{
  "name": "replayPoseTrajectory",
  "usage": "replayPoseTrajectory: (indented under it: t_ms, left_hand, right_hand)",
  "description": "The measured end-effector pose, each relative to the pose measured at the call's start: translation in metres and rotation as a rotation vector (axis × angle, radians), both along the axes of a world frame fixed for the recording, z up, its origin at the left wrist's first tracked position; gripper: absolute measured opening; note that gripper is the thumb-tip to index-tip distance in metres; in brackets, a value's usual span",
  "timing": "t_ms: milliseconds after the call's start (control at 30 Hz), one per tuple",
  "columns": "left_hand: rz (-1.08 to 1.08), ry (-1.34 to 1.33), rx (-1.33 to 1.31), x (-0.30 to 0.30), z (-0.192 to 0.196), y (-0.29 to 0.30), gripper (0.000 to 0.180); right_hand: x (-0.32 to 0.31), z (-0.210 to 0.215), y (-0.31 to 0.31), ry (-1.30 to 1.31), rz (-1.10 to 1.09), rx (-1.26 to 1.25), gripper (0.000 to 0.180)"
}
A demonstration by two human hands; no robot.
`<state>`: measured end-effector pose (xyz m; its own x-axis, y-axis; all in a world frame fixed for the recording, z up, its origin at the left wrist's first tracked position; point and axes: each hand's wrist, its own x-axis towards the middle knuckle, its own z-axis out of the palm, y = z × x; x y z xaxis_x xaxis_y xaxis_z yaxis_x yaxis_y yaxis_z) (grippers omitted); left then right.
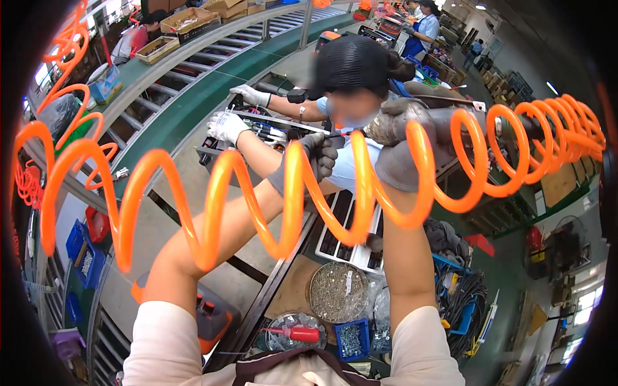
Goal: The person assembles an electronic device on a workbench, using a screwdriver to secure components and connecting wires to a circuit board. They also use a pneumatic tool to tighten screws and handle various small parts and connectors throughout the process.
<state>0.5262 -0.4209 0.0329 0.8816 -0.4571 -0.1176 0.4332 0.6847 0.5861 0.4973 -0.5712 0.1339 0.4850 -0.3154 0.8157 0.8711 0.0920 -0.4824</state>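
Observation:
My right hand point(399, 119), in a dark grey glove, grips what looks like a dark pneumatic screwdriver point(468, 132), held level. Its thin shaft points left, toward my left hand point(317, 157). That hand wears a grey glove too, and its fingers are curled closed near the shaft's tip; what they hold is hidden. An orange coiled air hose point(219, 193) sweeps across the view in front of both forearms. Just beyond my left hand is an open black unit with wires point(267, 132), where a co-worker's white-gloved hands point(226, 127) are at work.
A co-worker in a black cap point(354, 64) leans in close ahead. Below my arms are a round tray of small screws point(338, 293), a blue bin of fasteners point(352, 340) and a red bottle point(302, 334). A roller conveyor point(174, 87) curves along the left.

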Motion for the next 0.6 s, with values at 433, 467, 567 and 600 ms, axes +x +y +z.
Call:
replayPoseTrajectory:
  t_ms: [433,467,567,600]
  left_hand:
    - [0.459,-1.098,1.614,0.103,-0.070,0.020,0.031]
    - [0.465,-1.163,1.715,0.108,-0.072,0.027,0.036]
    - [0.174,-1.183,1.921,0.131,-0.078,0.023,0.060]
    - [0.099,-1.174,1.919,0.135,-0.080,0.021,0.067]
  right_hand:
    - [0.109,-0.065,0.018,-0.056,-0.375,-0.351,0.034]
    - [0.113,-0.067,0.025,-0.068,-0.371,-0.346,0.034]
    - [0.117,-0.075,0.029,-0.072,-0.406,-0.346,0.032]
    - [0.121,-0.077,0.030,-0.082,-0.410,-0.355,0.032]
